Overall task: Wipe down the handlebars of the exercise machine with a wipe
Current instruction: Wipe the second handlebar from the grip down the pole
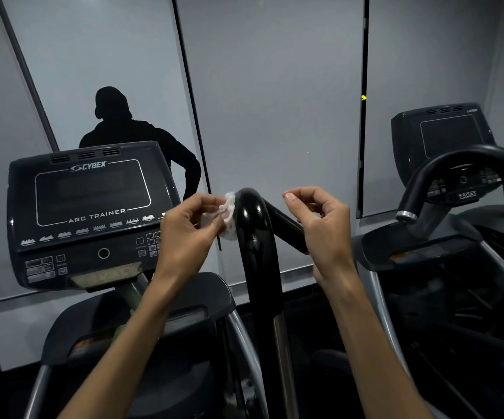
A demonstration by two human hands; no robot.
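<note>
A glossy black handlebar (255,237) rises in the middle of the view and bends over at its top. My left hand (188,234) pinches a crumpled white wipe (229,217) and holds it against the left side of the bend. My right hand (320,225) hovers just right of the bar with fingers curled and thumb up; it holds nothing that I can see. A second branch of the bar runs down to the right behind that hand.
The Cybex Arc Trainer console (87,213) stands at the left. A second machine with a console (447,140) and a curved black handlebar (462,164) is at the right. Grey wall panels are behind; a person's dark silhouette (123,131) shows above the console.
</note>
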